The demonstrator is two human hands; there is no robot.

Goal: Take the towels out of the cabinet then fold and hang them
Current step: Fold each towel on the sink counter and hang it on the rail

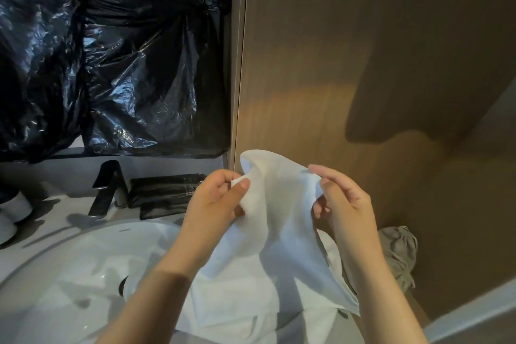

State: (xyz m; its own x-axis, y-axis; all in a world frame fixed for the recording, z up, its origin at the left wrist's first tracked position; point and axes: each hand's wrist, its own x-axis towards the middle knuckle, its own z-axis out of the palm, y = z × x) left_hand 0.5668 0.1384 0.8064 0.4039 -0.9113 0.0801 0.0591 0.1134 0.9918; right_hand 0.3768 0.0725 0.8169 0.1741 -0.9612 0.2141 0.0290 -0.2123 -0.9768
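1. While both hands were raised at the centre of the frame, a white towel [282, 204] hung between them, held in the air above the right side of the white sink [69, 260].
2. The left hand [215, 204] pinched the towel's left edge between its thumb and curled fingers.
3. The right hand [340, 204] gripped the towel's right edge, its thumb and fingertips closed on the cloth.
4. The towel's lower part draped down toward the bottom centre, over more white towels [237, 299] that lay across the sink's rim.
5. A black faucet [107, 187] and a black box [164, 190] stood behind the sink at mid left, with white cups [16, 205] at the left edge.
6. Crumpled black plastic sheeting [111, 50] filled the upper left, a brown wooden panel [335, 50] filled the right, and a grey cloth [399, 248] lay at the lower right.
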